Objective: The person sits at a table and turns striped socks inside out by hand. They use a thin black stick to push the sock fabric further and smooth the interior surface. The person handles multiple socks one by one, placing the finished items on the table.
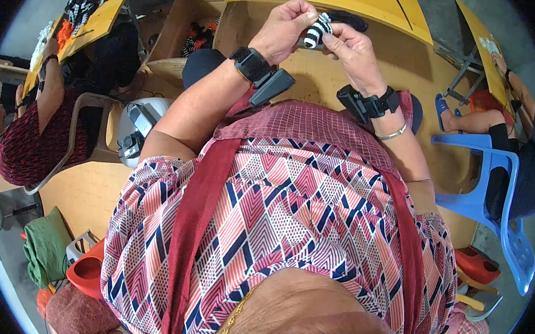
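A small striped black-and-white knitted piece (314, 36) is held up between my two hands, near the edge of the yellow table (378, 2). My left hand (283, 33) pinches its upper left edge between thumb and fingers. On the other side, my right hand (355, 54) grips the piece, thumb laid over its lower right edge. The knit looks like a short tube with a rounded end pointing down. Dark fabric (347, 20) lies just behind my right fingers. Both wrists wear black strapped devices.
A cardboard box (181, 21) with dark and orange knit pieces stands left of the table. Co-workers sit at other yellow tables on both sides. A blue plastic chair (509, 184) is at the right, a metal-framed chair (74, 132) at the left.
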`<state>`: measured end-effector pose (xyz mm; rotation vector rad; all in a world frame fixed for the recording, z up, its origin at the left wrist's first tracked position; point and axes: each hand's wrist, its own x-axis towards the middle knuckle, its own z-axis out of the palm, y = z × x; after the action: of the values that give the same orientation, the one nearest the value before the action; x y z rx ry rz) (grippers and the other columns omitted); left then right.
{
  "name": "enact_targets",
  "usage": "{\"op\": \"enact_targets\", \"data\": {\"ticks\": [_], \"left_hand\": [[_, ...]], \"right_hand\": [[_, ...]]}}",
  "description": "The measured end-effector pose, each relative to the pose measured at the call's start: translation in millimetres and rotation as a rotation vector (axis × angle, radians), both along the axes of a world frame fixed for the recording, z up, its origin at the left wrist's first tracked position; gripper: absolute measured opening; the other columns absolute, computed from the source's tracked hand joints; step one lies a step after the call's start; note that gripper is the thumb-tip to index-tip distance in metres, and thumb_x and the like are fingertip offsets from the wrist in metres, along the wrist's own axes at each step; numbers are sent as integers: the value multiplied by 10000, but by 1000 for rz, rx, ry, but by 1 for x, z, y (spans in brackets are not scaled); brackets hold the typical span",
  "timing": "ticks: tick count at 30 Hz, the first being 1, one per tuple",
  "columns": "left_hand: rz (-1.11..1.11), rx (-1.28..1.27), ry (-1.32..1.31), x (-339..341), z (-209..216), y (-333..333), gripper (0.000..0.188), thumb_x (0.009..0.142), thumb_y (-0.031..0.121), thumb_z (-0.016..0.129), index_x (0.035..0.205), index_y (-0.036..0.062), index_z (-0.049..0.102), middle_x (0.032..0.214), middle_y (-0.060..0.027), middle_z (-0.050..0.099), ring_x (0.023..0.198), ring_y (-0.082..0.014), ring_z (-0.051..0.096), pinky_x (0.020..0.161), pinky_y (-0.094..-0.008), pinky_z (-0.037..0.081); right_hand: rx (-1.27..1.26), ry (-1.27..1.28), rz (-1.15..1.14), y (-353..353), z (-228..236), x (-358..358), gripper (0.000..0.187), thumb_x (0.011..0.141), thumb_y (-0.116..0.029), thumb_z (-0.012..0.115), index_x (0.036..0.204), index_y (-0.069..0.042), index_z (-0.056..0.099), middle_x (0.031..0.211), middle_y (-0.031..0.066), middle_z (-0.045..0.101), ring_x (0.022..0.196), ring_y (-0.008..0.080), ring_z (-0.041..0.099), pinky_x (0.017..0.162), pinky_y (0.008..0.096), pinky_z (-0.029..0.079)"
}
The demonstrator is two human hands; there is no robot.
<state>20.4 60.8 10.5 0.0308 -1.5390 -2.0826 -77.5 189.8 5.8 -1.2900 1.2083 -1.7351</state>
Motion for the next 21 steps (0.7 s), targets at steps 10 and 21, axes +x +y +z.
{"op": "enact_targets", "data": {"ticks": [10, 21], "left_hand": [[85, -34, 67, -3, 0, 5, 40, 842, 81, 514, 841, 43, 527, 757, -2, 555, 649, -60, 522, 578, -194, 453], [-84, 66, -19, 1, 3, 1, 54, 845, 86, 509, 837, 46, 544, 765, -15, 573, 651, -97, 550, 594, -219, 468]], "right_hand": [[-174, -227, -43, -11, -13, 0, 186, 818, -40, 533, 996, 15, 534, 876, 62, 586, 738, 99, 563, 628, 233, 489], [-26, -96, 143, 5, 0, -2, 218, 778, -70, 595, 985, -2, 579, 883, 35, 598, 789, 98, 542, 755, 242, 427]]}}
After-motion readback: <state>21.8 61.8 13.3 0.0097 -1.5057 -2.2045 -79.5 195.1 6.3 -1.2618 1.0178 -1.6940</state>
